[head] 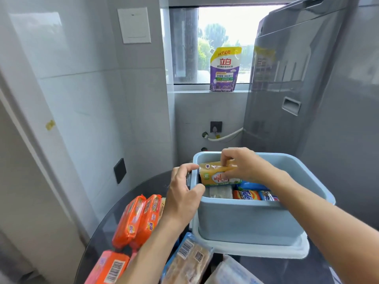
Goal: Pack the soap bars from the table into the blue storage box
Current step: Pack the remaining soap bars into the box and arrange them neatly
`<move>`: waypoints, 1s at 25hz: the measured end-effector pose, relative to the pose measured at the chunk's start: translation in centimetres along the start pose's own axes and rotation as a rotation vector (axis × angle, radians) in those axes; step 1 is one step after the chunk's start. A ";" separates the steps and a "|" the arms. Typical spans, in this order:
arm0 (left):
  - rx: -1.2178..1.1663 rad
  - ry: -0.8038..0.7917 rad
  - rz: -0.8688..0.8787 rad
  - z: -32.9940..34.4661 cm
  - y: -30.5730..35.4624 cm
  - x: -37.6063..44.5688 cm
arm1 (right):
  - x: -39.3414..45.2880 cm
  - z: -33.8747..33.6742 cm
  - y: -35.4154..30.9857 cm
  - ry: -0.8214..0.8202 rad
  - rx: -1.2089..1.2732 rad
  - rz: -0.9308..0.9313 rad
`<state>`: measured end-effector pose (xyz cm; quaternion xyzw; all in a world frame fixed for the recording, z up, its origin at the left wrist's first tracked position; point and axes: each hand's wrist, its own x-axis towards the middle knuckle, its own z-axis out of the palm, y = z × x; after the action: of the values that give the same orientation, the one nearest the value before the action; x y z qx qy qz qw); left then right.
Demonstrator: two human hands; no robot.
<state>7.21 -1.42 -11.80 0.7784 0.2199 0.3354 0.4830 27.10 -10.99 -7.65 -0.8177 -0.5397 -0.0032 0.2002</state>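
The blue storage box (pixel 248 220) stands on a dark round table (pixel 143 187), resting on its pale lid (pixel 266 250). My right hand (pixel 244 163) grips a yellow wrapped soap bar (pixel 215 175) inside the box at its far left corner. My left hand (pixel 184 191) holds the box's left rim with curled fingers and thumb. Several wrapped bars lie in the box, among them an orange and blue one (pixel 248 195). On the table left of the box lie orange soap packs (pixel 137 218), another orange pack (pixel 108 267) and a beige bar (pixel 188 261).
A purple detergent pouch (pixel 225 69) stands on the window sill. A grey washing machine (pixel 307 89) rises behind the box on the right. Tiled wall closes the left side. A clear-wrapped pack (pixel 231 272) lies at the table's near edge.
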 end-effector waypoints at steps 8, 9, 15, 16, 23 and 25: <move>0.015 0.015 0.007 0.1 -0.5 0.3 | 0.4 0.3 -0.4 0.046 -0.270 -0.057; 0.017 0.012 0.007 0.0 -0.5 0.3 | 0.3 0.0 -0.3 0.025 -0.275 -0.056; 0.010 -0.004 -0.030 -0.2 -0.3 0.1 | -1.4 -1.8 -0.3 0.029 -0.136 0.045; 0.016 -0.003 -0.024 -0.1 -0.3 0.2 | -1.8 -2.1 -0.8 0.079 -0.152 0.046; -0.006 0.002 -0.069 -3.3 -0.8 -0.8 | -9.1 -0.8 -9.9 0.506 0.143 -0.097; 0.107 0.003 -0.059 -4.5 -1.4 -1.5 | -12.8 1.7 -13.3 0.417 0.178 -0.281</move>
<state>2.86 0.90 -12.14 0.7957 0.2610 0.3101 0.4501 9.67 -17.19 -7.74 -0.6958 -0.5930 -0.1520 0.3756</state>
